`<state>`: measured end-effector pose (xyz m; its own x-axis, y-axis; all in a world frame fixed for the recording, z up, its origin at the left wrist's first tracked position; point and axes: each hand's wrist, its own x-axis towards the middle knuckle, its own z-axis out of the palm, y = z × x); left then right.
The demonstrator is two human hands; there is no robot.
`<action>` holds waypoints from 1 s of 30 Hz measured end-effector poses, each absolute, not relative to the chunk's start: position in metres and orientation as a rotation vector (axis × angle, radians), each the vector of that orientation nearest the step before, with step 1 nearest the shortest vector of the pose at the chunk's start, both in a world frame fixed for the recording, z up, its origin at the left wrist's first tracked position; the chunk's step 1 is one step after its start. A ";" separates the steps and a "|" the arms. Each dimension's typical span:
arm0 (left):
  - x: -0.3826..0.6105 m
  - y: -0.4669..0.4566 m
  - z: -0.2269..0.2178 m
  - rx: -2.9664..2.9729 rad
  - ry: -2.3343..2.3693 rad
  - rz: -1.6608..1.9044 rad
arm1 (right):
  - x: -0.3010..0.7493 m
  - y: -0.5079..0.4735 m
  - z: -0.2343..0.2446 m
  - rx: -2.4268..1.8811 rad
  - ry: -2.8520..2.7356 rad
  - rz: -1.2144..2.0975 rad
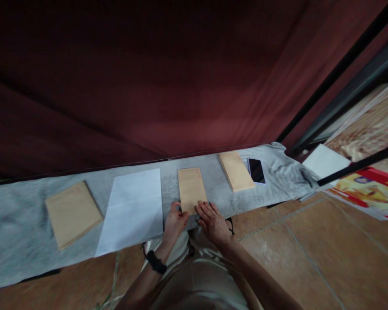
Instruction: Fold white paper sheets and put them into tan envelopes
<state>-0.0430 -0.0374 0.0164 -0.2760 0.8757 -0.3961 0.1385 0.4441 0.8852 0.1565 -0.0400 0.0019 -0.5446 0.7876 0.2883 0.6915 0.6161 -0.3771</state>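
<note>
A narrow brown envelope (190, 187) lies in the middle of a grey cloth (26, 241) spread on the floor. My left hand (175, 220) rests at the envelope's near left corner, fingers curled against its edge. My right hand (212, 219) lies flat with fingers stretched out, its fingertips touching the envelope's near right corner. A white sheet of paper (134, 209) lies just left of the envelope. Further left sits a stack of wide brown envelopes (73, 213). To the right is another stack of brown envelopes (236, 170) with a black phone (256, 170) beside it.
A dark red curtain (148, 77) hangs behind the cloth. Brown floor tiles (310, 249) spread to the right. A white sheet (325, 161) and colourful printed material (368, 189) lie at the far right behind black bars (358, 165). I wear a black wristband (155, 261).
</note>
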 end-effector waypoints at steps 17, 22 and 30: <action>-0.032 0.118 0.012 2.440 1.541 0.458 | 0.158 -0.037 -0.006 -1.175 -2.400 0.325; -0.035 0.134 0.003 2.472 1.517 0.387 | 0.157 -0.037 -0.005 -1.185 -2.394 0.350; -0.036 0.122 -0.006 2.541 1.396 0.374 | 0.158 -0.037 -0.005 -1.170 -2.380 0.375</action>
<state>-0.0362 0.1222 -0.0064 0.5167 0.8482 0.1160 0.7929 -0.5253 0.3090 0.1584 -0.0371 -0.0045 -0.5332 0.7980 0.2809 0.6728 0.6013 -0.4310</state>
